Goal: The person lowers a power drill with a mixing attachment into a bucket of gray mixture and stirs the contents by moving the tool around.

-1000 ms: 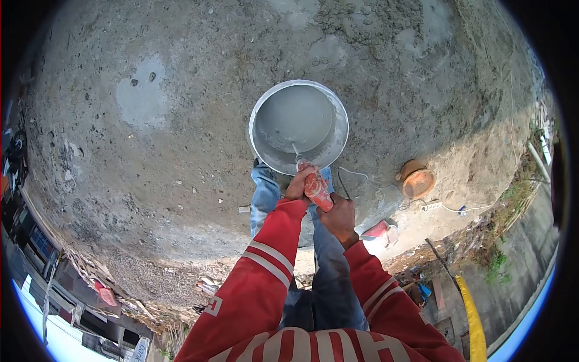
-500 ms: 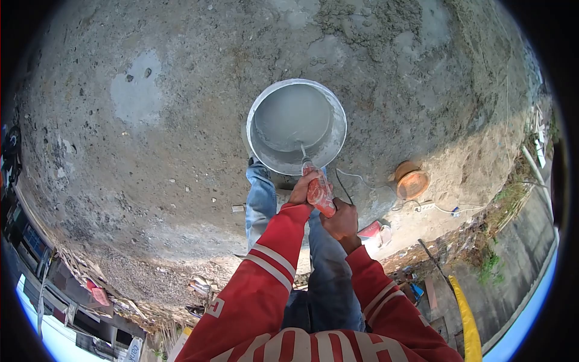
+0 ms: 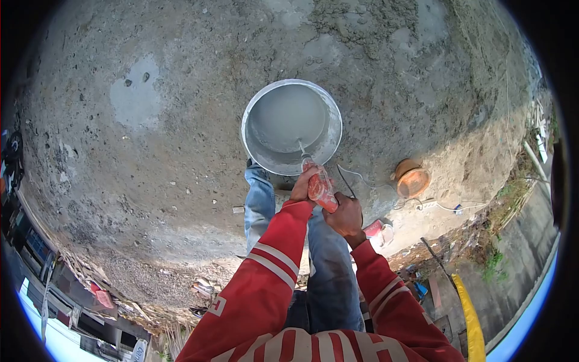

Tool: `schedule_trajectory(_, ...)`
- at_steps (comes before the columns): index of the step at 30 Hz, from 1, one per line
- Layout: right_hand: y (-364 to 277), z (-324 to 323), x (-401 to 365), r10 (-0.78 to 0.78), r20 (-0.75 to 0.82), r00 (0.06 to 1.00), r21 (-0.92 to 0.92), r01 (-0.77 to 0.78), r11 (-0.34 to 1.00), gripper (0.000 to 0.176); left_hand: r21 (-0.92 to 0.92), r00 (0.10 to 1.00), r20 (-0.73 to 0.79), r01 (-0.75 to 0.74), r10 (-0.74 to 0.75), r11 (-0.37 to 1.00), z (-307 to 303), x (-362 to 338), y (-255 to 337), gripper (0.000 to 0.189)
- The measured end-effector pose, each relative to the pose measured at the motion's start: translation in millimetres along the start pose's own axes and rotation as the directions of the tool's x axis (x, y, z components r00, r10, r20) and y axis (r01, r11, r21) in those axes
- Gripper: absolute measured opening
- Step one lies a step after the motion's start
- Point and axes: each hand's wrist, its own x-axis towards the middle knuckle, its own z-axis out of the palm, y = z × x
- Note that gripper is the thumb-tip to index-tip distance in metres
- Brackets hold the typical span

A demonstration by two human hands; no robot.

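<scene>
A red power drill (image 3: 321, 192), smeared with grey, slants down over the near rim of a large round bucket (image 3: 246, 136). My left hand (image 3: 303, 186) is wrapped round the drill's front body. At its rear end, my right hand (image 3: 346, 217) is closed round the handle. A thin metal shaft (image 3: 302, 148) runs from the drill into the smooth grey liquid mix (image 3: 288, 114) inside the bucket; its lower end is hidden under the surface. Both my legs, in blue jeans (image 3: 259, 196), stand close to the bucket's near side.
An orange-brown round pot (image 3: 414, 183) lies on the ground at right. Beside it runs a white cable with a power strip (image 3: 428, 205). A red and white bag-like item (image 3: 377, 232) sits by my right leg. Rough soil surrounds the bucket, with a pale patch (image 3: 136, 90) at left.
The bucket sits slightly farther left in view. The drill's rear end and my right hand have shifted a little; both hands keep their hold.
</scene>
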Motion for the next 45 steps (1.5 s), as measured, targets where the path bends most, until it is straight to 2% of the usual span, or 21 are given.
schedule_trajectory(4,-2,0,2,0.024,0.017,1.000,0.006,-0.024,1.000,0.027,-0.041,0.999,-0.024,0.027,-0.028,0.999,-2,3,0,0.026)
schedule_trajectory(7,-8,-7,2,0.030,0.039,0.999,-0.006,-0.030,1.000,0.027,-0.072,0.998,-0.060,-0.024,0.020,0.997,-3,-3,0,0.026)
schedule_trajectory(9,-10,-3,1,0.029,0.053,0.998,-0.007,-0.029,1.000,0.027,-0.061,0.999,-0.009,0.043,-0.043,0.997,-8,-12,6,0.026)
schedule_trajectory(12,-11,3,-3,0.035,0.066,0.997,-0.012,-0.034,0.999,0.028,-0.063,0.998,0.040,0.040,-0.038,0.997,-13,-17,9,0.025)
schedule_trajectory(16,-18,1,-4,0.068,0.066,0.996,-0.025,-0.066,0.997,0.028,-0.043,0.996,0.014,0.092,-0.091,0.995,-12,-13,11,0.025)
schedule_trajectory(18,-14,1,-2,0.052,0.073,0.996,-0.030,-0.050,0.998,0.028,-0.043,0.999,-0.014,0.051,-0.052,0.998,-9,-14,9,0.025)
schedule_trajectory(21,-11,2,-5,0.050,0.077,0.996,-0.033,-0.047,0.998,0.028,-0.037,0.998,0.032,0.059,-0.058,0.998,-8,-15,8,0.027)
schedule_trajectory(25,-7,1,-7,0.054,0.060,0.997,-0.050,-0.051,0.997,0.028,-0.075,0.998,0.009,0.067,-0.066,0.995,-7,-11,-1,0.029)
schedule_trajectory(29,-3,-3,-10,0.071,0.059,0.996,-0.040,-0.069,0.997,0.028,-0.012,0.999,-0.017,0.045,-0.045,0.999,-1,-8,-5,0.029)
schedule_trajectory(31,-2,-6,-7,0.005,0.011,1.000,0.005,-0.005,1.000,0.029,0.005,0.999,-0.025,0.034,-0.034,0.999,7,-9,-5,0.028)
schedule_trajectory(34,1,-9,-4,0.018,0.018,1.000,-0.005,-0.018,1.000,0.028,-0.002,0.998,-0.037,0.057,-0.057,0.998,5,-6,-9,0.025)
schedule_trajectory(39,6,-7,1,0.001,0.034,0.999,-0.013,0.000,1.000,0.027,-0.034,1.000,-0.014,-0.007,0.006,0.999,-1,2,-12,0.024)
schedule_trajectory(43,6,-2,-2,0.018,0.054,0.998,-0.049,-0.015,0.999,0.026,-0.034,1.000,-0.023,0.003,-0.004,0.999,-7,-2,-9,0.024)
schedule_trajectory(45,5,2,-5,0.016,0.038,0.999,-0.047,-0.014,0.999,0.027,-0.052,0.999,0.022,0.044,-0.043,0.998,-13,-3,-9,0.026)
